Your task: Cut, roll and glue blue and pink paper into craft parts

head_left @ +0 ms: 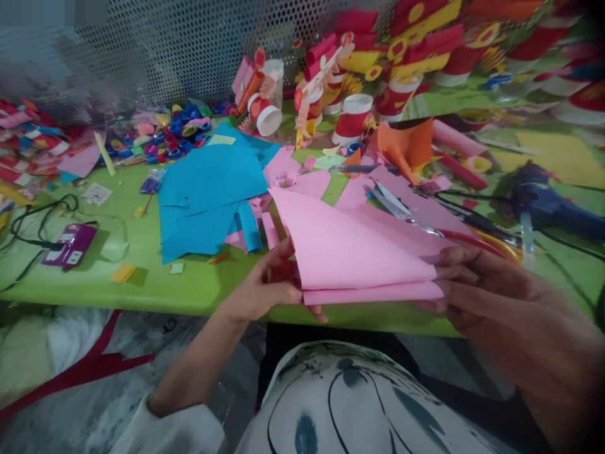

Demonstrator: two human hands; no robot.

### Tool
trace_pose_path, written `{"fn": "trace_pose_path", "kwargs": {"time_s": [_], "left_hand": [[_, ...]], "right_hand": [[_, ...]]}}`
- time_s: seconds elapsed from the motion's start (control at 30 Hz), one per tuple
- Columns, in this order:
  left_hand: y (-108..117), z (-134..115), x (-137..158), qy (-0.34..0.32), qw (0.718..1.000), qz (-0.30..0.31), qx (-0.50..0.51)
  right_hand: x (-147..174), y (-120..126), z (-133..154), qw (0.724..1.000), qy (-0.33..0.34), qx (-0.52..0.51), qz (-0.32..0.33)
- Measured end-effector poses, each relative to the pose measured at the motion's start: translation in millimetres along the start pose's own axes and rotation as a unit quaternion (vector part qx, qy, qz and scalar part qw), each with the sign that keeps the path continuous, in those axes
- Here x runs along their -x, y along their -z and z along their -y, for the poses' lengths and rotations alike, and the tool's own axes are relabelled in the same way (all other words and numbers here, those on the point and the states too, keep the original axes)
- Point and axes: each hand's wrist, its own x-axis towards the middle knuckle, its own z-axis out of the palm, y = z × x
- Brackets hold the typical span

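Observation:
A sheet of pink paper [350, 246] is held over the front edge of the green table, its near edge folded or rolled into a narrow strip. My left hand [269, 284] grips the left end of that strip, thumb on top and fingertips underneath. At the right end, my right hand [477, 290] pinches the paper between thumb and fingers. Just beyond the sheet lie scissors [401, 211] with red handles, blades pointing away to the left. Sheets of blue paper [212, 183] and a small blue paper roll [249, 227] rest left of the pink sheet.
A blue glue gun [543, 195] with its cable lies at the right. Red-and-white paper cups [352, 120] with paper decorations stand at the back. A purple power box [70, 246] with black cables sits at the left of the green table [151, 293]. Orange paper [409, 145] lies behind the scissors.

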Motion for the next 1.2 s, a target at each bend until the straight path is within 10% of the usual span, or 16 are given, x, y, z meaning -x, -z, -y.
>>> {"fn": "trace_pose_path", "kwargs": {"time_s": [1.2], "left_hand": [[-13.7, 3.7, 13.6, -0.241, 0.935, -0.164, -0.203]], "right_hand": [[-8.4, 18.1, -5.6, 0.999, -0.002, -0.045, -0.015]]}}
